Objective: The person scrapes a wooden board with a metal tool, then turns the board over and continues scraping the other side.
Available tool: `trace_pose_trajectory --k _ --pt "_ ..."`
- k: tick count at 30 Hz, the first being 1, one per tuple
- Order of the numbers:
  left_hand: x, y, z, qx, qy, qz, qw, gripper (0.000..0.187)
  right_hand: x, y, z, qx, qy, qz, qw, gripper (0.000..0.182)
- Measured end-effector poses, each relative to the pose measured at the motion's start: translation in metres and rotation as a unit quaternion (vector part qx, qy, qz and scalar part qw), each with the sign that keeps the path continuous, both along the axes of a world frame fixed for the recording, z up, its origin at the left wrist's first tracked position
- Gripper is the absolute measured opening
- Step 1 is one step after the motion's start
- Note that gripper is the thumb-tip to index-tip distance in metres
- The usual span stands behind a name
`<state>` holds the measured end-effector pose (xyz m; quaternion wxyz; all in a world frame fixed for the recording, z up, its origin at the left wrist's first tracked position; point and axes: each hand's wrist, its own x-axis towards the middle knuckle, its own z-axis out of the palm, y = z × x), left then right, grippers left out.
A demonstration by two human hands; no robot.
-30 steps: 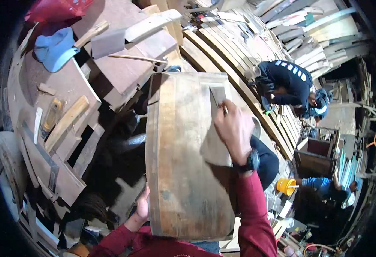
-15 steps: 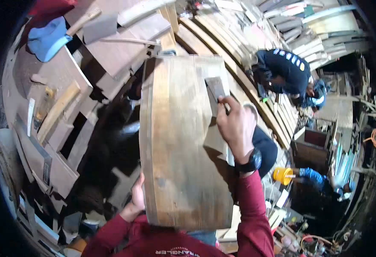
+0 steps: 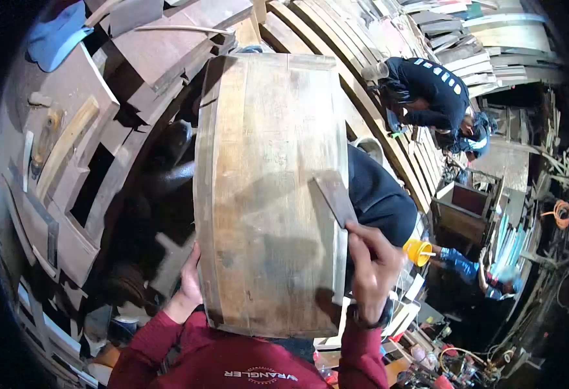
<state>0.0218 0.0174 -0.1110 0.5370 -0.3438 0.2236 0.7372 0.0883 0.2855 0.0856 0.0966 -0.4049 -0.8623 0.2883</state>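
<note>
A pale wooden panel point(image 3: 265, 194) made of joined boards stretches away from my chest, its surface marked with darker smudges. My left hand point(image 3: 192, 280) grips its left edge near the close end, fingers partly hidden underneath. In my right hand point(image 3: 374, 262) a flat, grey-brown scraper point(image 3: 334, 200) is pinched between thumb and fingers. The scraper's far end overlaps the panel's right side, while the hand itself is just outside that edge. A dark watch point(image 3: 370, 316) circles my right wrist.
Long stacked planks point(image 3: 336, 39) run behind the panel. A bent-over person point(image 3: 430, 94) works at the right, another person point(image 3: 492, 279) farther off by a yellow bucket point(image 3: 418, 251). Left, a bench holds a hand plane point(image 3: 46, 139), a wood strip point(image 3: 69, 144) and a blue cloth point(image 3: 59, 35).
My right hand has come closer to me and toward the right edge, bringing the scraper from the panel's far part to its middle right. The left hand keeps its hold.
</note>
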Motion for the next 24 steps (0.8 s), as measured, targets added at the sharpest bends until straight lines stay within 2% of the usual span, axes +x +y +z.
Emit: trace_pose_trajectory --k 1,2,3,4,8,9,11,12,14,15,17,18,22,24 --pt "0.000 -0.001 -0.003 -0.005 -0.026 -0.021 0.999 0.063 0.016 -0.005 0.000 0.005 0.030 -0.008 0.999 0.020" --pt "0.000 -0.005 -0.011 0.039 -0.019 -0.022 0.999 0.063 0.027 -0.013 0.005 0.021 0.015 -0.009 1.000 0.020" --pt "0.002 -0.012 -0.019 0.082 -0.014 -0.024 0.996 0.064 0.037 -0.021 0.013 0.036 -0.002 -0.011 0.999 0.020" --pt "0.005 -0.017 -0.024 0.123 -0.010 -0.028 0.992 0.065 0.046 -0.031 0.024 0.008 -0.066 -0.038 0.997 0.021" --pt "-0.003 -0.003 -0.002 0.034 0.095 -0.056 0.993 0.068 0.075 -0.050 0.027 0.057 -0.069 0.016 0.996 0.027" --pt "-0.002 -0.002 -0.003 0.023 0.100 -0.055 0.993 0.068 0.072 -0.053 0.029 0.074 -0.088 0.034 0.993 0.030" --pt "-0.001 0.000 -0.005 0.004 0.115 -0.057 0.992 0.068 0.066 -0.060 0.025 0.041 -0.096 -0.001 0.995 0.024" --pt "-0.003 0.000 -0.001 0.016 0.082 -0.046 0.995 0.068 0.056 -0.056 0.019 0.028 -0.109 0.006 0.994 0.024" --pt "-0.004 0.003 0.008 0.037 0.015 -0.020 0.999 0.068 0.040 -0.037 -0.015 0.035 -0.030 0.033 0.998 0.025" --pt "-0.005 0.005 0.011 0.014 0.045 -0.044 0.998 0.067 0.037 -0.031 -0.027 0.042 0.012 0.048 0.998 0.026" --pt "-0.006 0.003 0.012 -0.037 0.111 -0.073 0.990 0.067 0.040 -0.044 -0.006 0.039 -0.020 0.051 0.998 0.026" --pt "0.003 -0.013 -0.015 0.016 0.095 -0.069 0.993 0.066 0.046 -0.051 0.000 0.028 -0.047 0.054 0.997 0.026" --pt "-0.001 0.003 0.004 -0.021 0.141 -0.063 0.988 0.066 0.053 -0.053 0.007 0.023 -0.108 0.078 0.991 0.029" --pt "-0.001 0.001 0.004 -0.010 0.129 -0.067 0.989 0.066 0.052 -0.051 0.013 0.027 -0.126 0.087 0.988 0.032"
